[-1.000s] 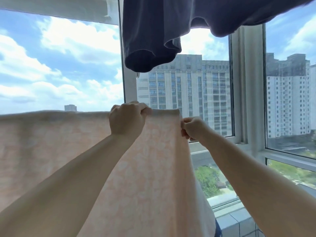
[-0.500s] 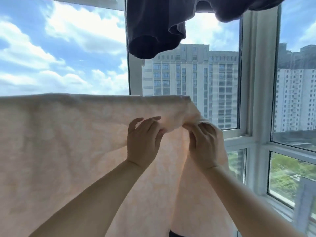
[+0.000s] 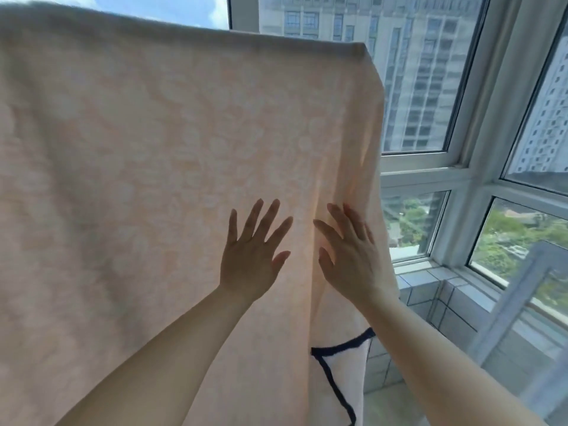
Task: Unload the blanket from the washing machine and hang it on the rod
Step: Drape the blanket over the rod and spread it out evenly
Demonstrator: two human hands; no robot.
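Both the left hand (image 3: pixel 250 259) and right hand (image 3: pixel 349 256) lie spread flat, holding nothing, on the pale peach patterned blanket (image 3: pixel 153 149). A strong downward stroke could drag it off its hidden support.

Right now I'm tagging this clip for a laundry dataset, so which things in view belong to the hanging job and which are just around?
Job:
- peach blanket, draped from its top fold
- left hand, fingers spread
- right hand, flat against the blanket

Just around:
- white cloth with dark trim
- window frame
- tiled ledge
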